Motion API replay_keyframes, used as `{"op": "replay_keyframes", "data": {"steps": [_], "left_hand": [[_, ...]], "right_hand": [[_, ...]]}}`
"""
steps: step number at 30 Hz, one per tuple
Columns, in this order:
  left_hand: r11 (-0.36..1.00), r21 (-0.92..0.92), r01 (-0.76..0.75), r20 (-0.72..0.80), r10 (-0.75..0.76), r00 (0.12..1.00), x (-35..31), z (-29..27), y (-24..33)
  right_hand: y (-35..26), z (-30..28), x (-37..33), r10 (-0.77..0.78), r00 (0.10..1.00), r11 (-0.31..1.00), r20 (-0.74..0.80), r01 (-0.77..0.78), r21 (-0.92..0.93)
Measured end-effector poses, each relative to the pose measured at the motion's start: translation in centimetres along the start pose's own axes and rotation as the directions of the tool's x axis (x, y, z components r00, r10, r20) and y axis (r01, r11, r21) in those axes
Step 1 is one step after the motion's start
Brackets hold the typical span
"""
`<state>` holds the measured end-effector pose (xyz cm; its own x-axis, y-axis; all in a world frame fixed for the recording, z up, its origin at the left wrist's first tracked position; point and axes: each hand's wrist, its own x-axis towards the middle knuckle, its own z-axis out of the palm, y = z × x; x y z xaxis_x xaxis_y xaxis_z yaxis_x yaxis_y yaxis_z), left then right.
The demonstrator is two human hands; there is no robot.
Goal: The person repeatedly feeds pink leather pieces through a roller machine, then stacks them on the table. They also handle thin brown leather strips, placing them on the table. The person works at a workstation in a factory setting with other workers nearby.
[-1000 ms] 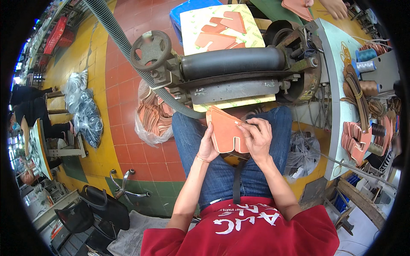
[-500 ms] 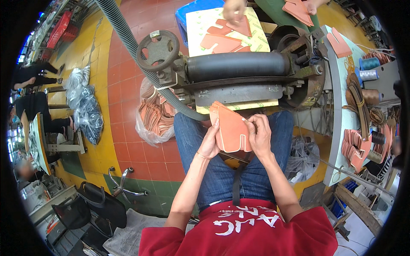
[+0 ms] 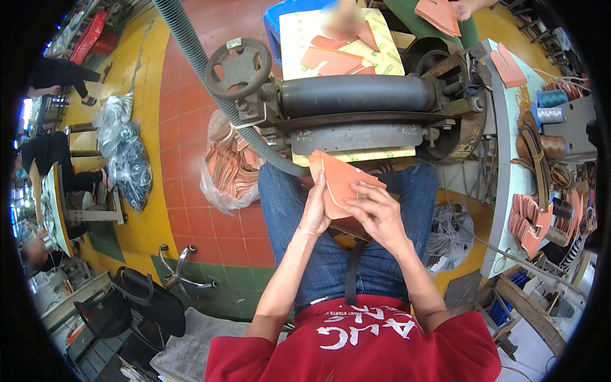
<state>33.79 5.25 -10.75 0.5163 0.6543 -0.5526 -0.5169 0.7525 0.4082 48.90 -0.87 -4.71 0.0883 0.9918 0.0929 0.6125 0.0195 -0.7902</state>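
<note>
From where I stand, I see a person seated in blue jeans point(image 3: 286, 254) and a red shirt point(image 3: 356, 344), in front of a machine with a wide dark roller point(image 3: 359, 94). A small stack of flat orange pieces point(image 3: 340, 175) is held up between the two hands, above the lap and near to the machine's lower edge. The left hand point(image 3: 316, 207) is pinching the stack at its left side, with the thumb on the front and the other fingers mostly hidden behind. The right hand point(image 3: 377, 211) is at the right side of the stack, its fingers bent and reaching over the front face; I cannot tell if it is pinching one piece or only touching.

Behind the roller, more orange pieces point(image 3: 331, 62) lie on a pale yellow board point(image 3: 293, 32). Beyond it, another person in green trousers point(image 3: 412, 28) holds some similar sheets point(image 3: 436, 18). On the floor to the left is a clear plastic bag point(image 3: 213, 194) with many pieces inside. On the right-hand table point(image 3: 499, 210) stand spools of thread point(image 3: 551, 114).
</note>
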Motion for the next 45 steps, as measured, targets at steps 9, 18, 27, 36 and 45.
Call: {"op": "replay_keyframes", "data": {"steps": [9, 18, 27, 36, 45], "left_hand": [[0.992, 0.117, -0.043, -0.035, 0.048, 0.998, -0.4, -1.3, -1.5], [0.999, 0.034, 0.013, 0.037, -0.015, 0.999, -0.2, -1.8, -1.6], [0.997, 0.058, -0.045, 0.245, 0.030, 0.969, 0.8, -1.8, -0.5], [0.986, 0.078, -0.148, 0.060, 0.143, 0.988, -0.4, -2.6, -1.1], [0.986, 0.144, -0.087, -0.103, 0.102, 0.989, -2.7, -3.3, -0.5]], "right_hand": [[0.0, -1.7, 1.9, 0.736, 0.578, 0.570, -0.353, -0.248, 0.783], [-2.4, -1.4, -1.0, -0.248, 0.963, 0.956, -0.104, 0.226, -0.186], [-0.8, -2.0, -1.3, 0.405, 0.902, 0.914, -0.152, -0.400, 0.065], [2.3, -1.3, -1.1, 0.550, 0.833, 0.590, -0.052, -0.344, 0.731], [8.0, 0.7, 1.9, 0.836, 0.523, 0.313, -0.163, -0.213, 0.925]]}}
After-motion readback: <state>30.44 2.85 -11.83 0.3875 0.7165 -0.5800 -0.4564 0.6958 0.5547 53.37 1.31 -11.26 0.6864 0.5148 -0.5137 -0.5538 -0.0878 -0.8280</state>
